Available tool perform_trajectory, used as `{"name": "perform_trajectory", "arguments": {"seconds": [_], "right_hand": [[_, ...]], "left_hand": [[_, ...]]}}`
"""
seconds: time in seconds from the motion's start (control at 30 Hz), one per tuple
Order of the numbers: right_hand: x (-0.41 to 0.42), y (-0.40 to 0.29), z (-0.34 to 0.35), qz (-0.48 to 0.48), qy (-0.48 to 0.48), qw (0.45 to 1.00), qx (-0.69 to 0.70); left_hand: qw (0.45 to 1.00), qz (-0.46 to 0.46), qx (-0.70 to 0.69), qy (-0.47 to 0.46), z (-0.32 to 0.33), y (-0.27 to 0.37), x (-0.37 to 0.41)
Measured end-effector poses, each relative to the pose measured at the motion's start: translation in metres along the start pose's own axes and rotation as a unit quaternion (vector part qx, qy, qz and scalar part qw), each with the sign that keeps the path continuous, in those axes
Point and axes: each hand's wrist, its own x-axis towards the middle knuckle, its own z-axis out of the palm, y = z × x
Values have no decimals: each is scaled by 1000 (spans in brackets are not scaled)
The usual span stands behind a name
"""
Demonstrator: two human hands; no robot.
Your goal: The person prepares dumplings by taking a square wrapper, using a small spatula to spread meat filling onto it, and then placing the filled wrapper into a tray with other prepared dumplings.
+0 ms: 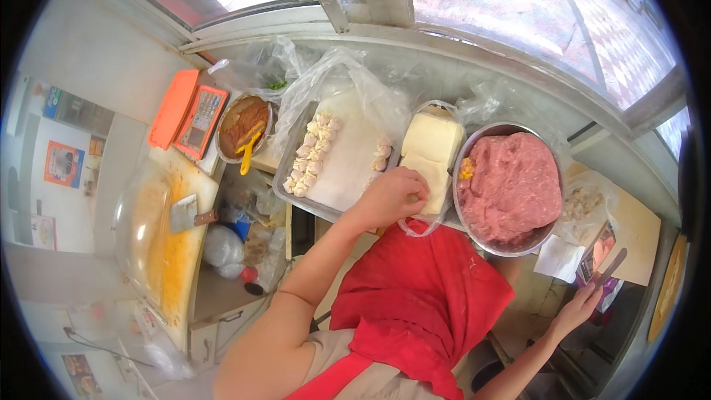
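My left hand (397, 194) is by the near end of a stack of square pale-yellow dough wrappers (432, 139) in an open clear plastic bag. Its fingers are curled, and whether they pinch anything is hidden. Off to the right, my right hand (579, 304) grips a flat filling spatula (614, 264) with a rounded tip. A large metal bowl (456, 215) of pink minced meat (508, 189) stands right of the wrappers, a yellow bit (465, 168) on the meat. Left of them, a metal tray (319, 213) holds folded wontons (312, 155) along its left side and more along its right.
A bowl (219, 147) of brown paste holds a yellow-handled scraper (247, 158). Beside it sits an orange scale (203, 122). A cleaver (189, 215) lies on a stained board (183, 266) at left. Paper (558, 258) and a bag (589, 203) are at right.
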Motion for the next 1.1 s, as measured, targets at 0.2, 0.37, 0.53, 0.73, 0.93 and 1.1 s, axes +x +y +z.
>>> {"name": "perform_trajectory", "arguments": {"seconds": [0.2,0.37,0.53,0.73,0.93,1.1], "right_hand": [[63,87,-19,-23,46,995,-83],[88,109,-17,-54,60,993,-83],[93,126,-10,-63,35,988,-136],[83,128,1,-43,16,991,-123],[85,124,-3,-188,105,935,-282],[95,104,1,-92,89,977,-170]], "left_hand": [[995,-64,-50,52,6,3,1],[992,-86,-16,87,8,6,-2],[993,-93,-14,78,5,11,-4],[976,-141,-108,123,-4,9,-11],[907,-192,-297,229,4,-26,-11],[780,-180,-555,228,-12,-25,-4]]}}
